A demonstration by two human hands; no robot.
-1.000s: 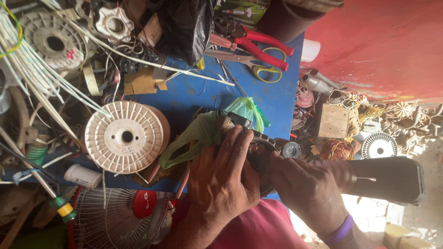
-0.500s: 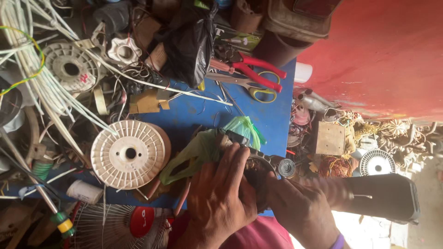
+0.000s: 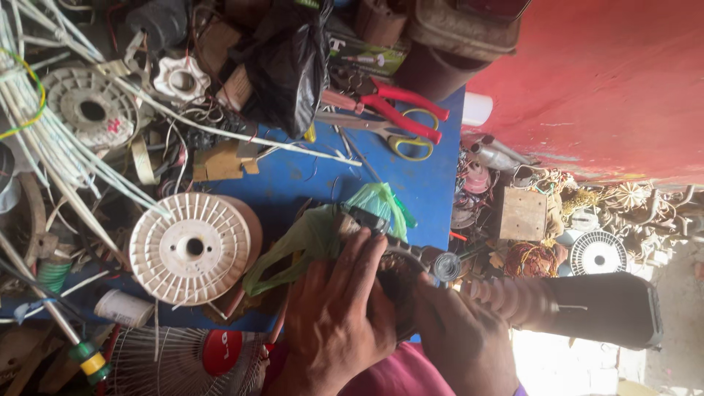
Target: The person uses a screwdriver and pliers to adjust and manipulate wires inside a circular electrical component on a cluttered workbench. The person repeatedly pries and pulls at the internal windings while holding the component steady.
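Nearest me, my left hand lies flat, fingers spread and curled over a dark round motor part, pressing it from the left. My right hand closes on the same part from the right, so the part sits clamped between both hands, mostly hidden; I can see only its metal rim and a small round end piece just beyond the right hand.

Touching the part, under the left fingertips: a crumpled green plastic bag, spreading left and up over the blue surface.

Just left of the bag: a white ribbed plastic spool, lying flat. Below it, a small white roll and a fan grille with a red hub.

Right of the hands: a black cylinder with a ribbed pink neck, beside the surface's edge.

Farther along the surface: red-handled pliers and yellow-handled scissors, lying together; a black plastic bag near them.

Far left: a bundle of white wires crossing a second round white disc.

Far right: a small wooden block, copper windings, a white fan rotor, under a red wall.
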